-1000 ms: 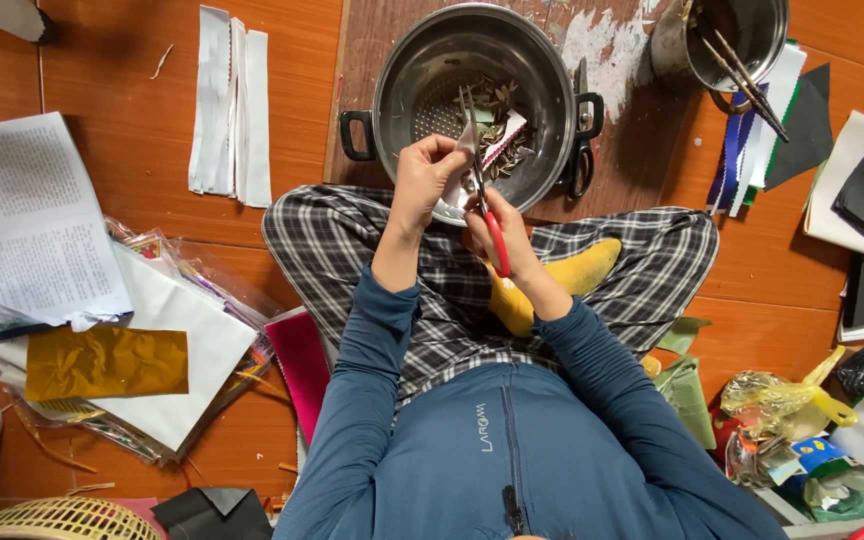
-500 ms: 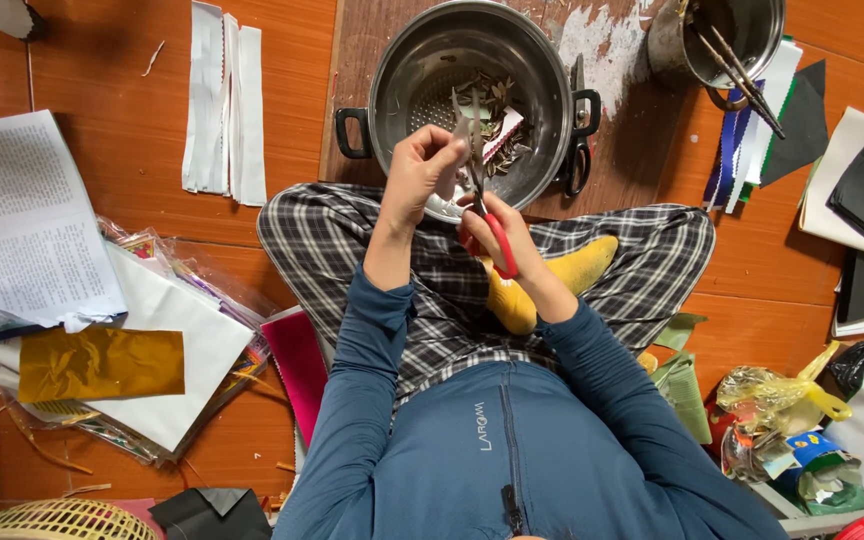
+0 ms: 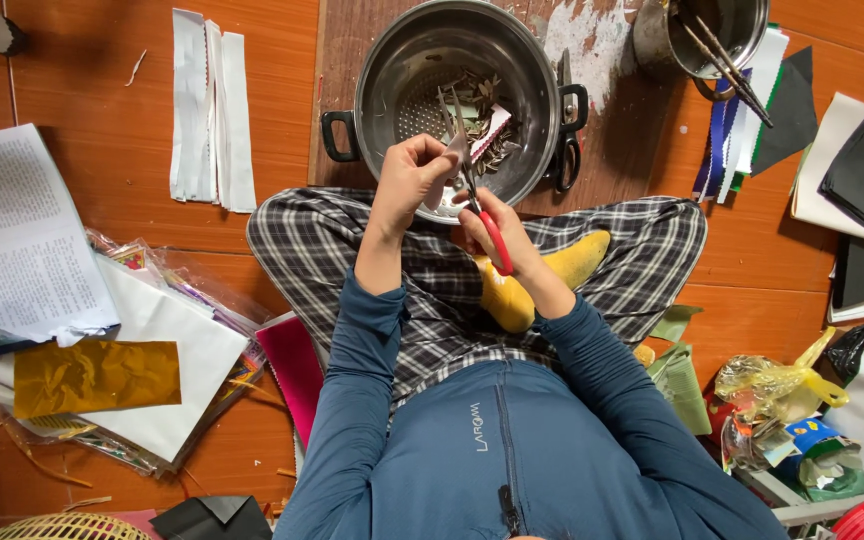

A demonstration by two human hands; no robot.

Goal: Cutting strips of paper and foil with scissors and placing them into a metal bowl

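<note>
Scissors [image 3: 487,225] with red handles were gripped in my right hand [image 3: 500,232], cutting a paper scrap [image 3: 449,172] pinched in my left hand [image 3: 410,180]. Many clippings already lay in the pot [image 3: 392,70]; uncut strips [image 3: 212,110] remained.

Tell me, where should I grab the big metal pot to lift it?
Take the pot by its two black loop handles, the left handle and the right handle, one in each hand, coming in from both sides. They stick out from the rim opposite each other, so it should stay level.
</note>
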